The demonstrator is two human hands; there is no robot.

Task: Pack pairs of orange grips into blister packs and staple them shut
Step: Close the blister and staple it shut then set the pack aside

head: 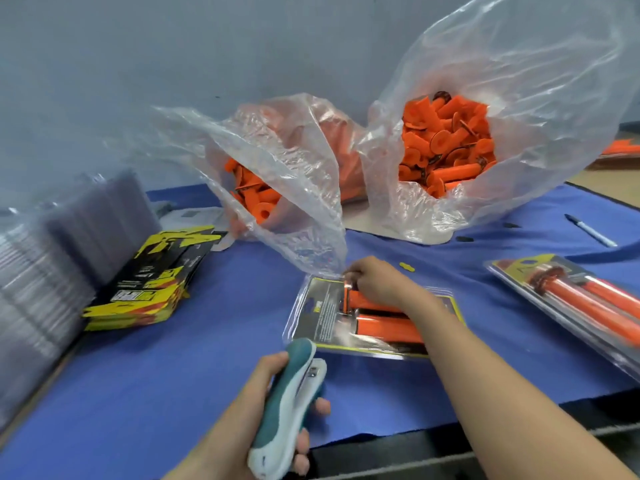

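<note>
Only two arms of the person show. Left hand (258,384) and left forearm (214,445) are bare, wrist uncovered. Right hand (372,284) and right forearm (502,375) are bare too, uncovered skin running to the frame edge. Forearms slim and smooth; the right one looks stretched by the wide lens. Left fingertips (323,407) show short, plain nails. Right-hand nails too blurred to tell.

Stapler (291,403): teal top, white underside.
Bench cloth (173,375): solid blue.
Loose grips (446,147): bright orange, some with black-marked ends.
Bags (519,81): clear, colourless.
Card stack (152,282), near left: black with jagged yellow shapes and orange accents.
Blister pack (322,317) card: black, yellow border.
Pen (590,230), far right: white, dark cap.
</note>
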